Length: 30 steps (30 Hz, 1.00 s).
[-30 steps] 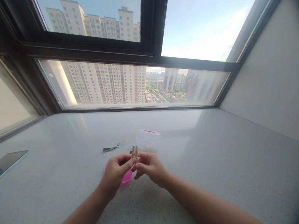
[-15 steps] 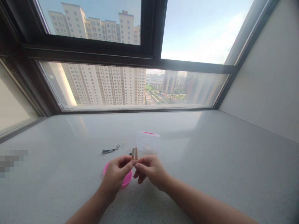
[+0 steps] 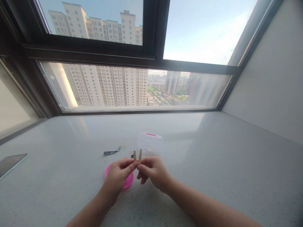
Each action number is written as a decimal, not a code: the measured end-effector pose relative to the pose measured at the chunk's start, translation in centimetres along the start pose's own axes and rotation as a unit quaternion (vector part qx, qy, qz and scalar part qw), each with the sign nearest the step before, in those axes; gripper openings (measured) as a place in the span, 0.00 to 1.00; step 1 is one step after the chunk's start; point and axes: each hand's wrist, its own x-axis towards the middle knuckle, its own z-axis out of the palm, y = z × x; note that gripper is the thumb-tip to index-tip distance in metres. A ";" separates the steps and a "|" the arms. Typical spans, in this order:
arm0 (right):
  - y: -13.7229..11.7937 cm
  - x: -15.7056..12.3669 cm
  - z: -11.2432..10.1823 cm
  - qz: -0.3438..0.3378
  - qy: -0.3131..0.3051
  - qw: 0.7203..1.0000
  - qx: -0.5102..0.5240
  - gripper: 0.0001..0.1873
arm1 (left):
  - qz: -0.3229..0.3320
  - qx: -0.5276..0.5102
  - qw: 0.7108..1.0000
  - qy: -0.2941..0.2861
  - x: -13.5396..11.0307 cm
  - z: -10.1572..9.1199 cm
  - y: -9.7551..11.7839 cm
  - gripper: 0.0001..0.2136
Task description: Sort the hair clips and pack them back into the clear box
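Note:
My left hand pinches a slim gold-brown hair clip between thumb and fingers, its tapered end pointing up. A similar gold-brown hair clip stands up from the pinched fingertips of my right hand. The two clips lean apart in a narrow V, and my fingertips meet at their lower ends, which are hidden. Under and behind my left hand is a round pink lid or shallow dish, partly covered. A small black object shows just behind the left fingers.
A clear plastic container with a pink slot stands behind my hands. To the left lie a black clip-like item with a loop and several tiny pale bands. A flat dark device sits at the far left. Windows rise behind the pale counter.
The two clips, side by side and almost parallel before, now spread at their upper ends. My right hand has turned slightly; my left hand is nearly still.

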 end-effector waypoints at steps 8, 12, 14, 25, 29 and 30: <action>0.0 0.0 0.0 0.005 0.003 1.000 -0.010 0.22 | 0.014 0.004 1.000 -0.003 0.2 -0.2 -0.5 0.11; 0.0 -0.1 0.1 -0.002 0.004 1.000 -0.013 0.21 | 0.037 0.028 0.999 -0.001 0.2 -0.2 -0.3 0.10; -0.1 -0.1 0.1 -0.008 0.009 1.000 -0.011 0.21 | 0.051 0.046 0.998 -0.004 0.2 -0.1 -0.1 0.10; 0.2 0.3 -0.3 0.076 0.050 0.994 0.060 0.15 | 0.116 0.202 0.971 0.049 0.5 -1.2 -0.1 0.19; -0.2 0.7 -0.8 0.113 0.112 0.981 0.109 0.13 | 0.118 0.220 0.961 0.118 0.8 -2.7 0.9 0.16; -0.4 0.8 -1.0 0.117 0.129 0.977 0.122 0.13 | 0.117 0.221 0.959 0.131 0.9 -3.1 1.1 0.15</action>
